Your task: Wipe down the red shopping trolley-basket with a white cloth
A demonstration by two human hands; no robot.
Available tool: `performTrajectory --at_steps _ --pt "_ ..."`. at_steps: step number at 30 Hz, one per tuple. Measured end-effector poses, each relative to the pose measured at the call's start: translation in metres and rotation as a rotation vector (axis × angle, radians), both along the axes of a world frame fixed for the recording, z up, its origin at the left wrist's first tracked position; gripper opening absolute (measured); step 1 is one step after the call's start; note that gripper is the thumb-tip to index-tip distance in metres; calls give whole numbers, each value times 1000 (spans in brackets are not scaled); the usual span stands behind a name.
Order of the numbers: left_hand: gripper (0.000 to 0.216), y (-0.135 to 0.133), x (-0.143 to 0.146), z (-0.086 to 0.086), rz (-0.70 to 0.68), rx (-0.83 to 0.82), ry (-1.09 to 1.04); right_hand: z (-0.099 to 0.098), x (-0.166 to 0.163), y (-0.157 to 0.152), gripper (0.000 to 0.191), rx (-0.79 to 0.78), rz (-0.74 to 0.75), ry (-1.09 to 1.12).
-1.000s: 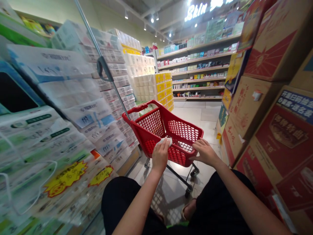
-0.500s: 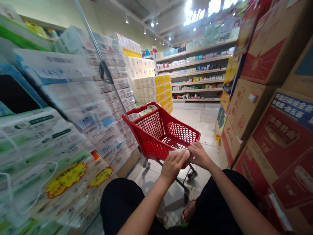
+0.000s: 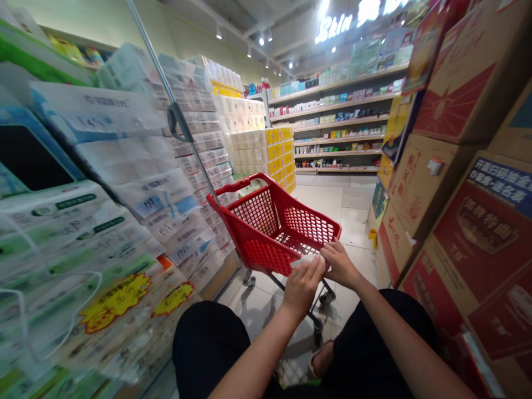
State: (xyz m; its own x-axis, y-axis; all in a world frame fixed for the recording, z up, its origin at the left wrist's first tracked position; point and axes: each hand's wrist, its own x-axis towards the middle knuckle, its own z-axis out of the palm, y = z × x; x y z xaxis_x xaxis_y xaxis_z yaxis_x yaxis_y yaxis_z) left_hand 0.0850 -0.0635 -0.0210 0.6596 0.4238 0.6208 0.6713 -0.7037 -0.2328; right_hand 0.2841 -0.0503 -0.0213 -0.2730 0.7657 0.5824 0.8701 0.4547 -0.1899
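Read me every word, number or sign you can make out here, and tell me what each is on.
"Skin": lit sign above the far shelves.
Cardboard boxes: Chinese print, too blurred to read.
Tissue packs and yellow tags: blurred, unreadable.
Red cart, white wipe: no text.

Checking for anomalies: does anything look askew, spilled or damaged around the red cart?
Only a metal pole leaning slantwise across the stacked tissue packs. The red cart stands upright, nothing spilled. Left hand presses a wipe to its rim.

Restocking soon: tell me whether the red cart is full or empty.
Empty: the red cart shows bare mesh floor and walls, nothing visible inside.
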Motion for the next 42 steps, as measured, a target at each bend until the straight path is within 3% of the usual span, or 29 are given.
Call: performTrajectory --at_steps 3,7,13,17,23,29,33,38,42 --pt "47 -4 4 3 -47 13 36 1 2 -1 19 -4 0 -20" --pt "47 8 -17 15 -72 17 65 4 10 -1 24 -23 47 -32" --pt "48 40 -52 29 66 -52 -20 5 19 5 35 -57 100 -21" --pt "49 48 -51 24 124 -78 -77 12 19 4 37 -74 56 -68" --pt "54 36 -28 11 139 -90 -94 30 -23 -5 30 -86 -43 -187" --pt "54 31 -28 14 109 -71 -53 19 -64 -2 13 -89 -207 -153" --pt "54 41 -45 23 96 -46 -14 12 -54 -1 15 -17 -165 -195" --pt "55 64 -71 35 200 -88 -62 12 -41 3 22 -26 -134 -234" --pt "51 73 -75 39 216 -103 -76 11 -29 9 23 -46 -98 -227"
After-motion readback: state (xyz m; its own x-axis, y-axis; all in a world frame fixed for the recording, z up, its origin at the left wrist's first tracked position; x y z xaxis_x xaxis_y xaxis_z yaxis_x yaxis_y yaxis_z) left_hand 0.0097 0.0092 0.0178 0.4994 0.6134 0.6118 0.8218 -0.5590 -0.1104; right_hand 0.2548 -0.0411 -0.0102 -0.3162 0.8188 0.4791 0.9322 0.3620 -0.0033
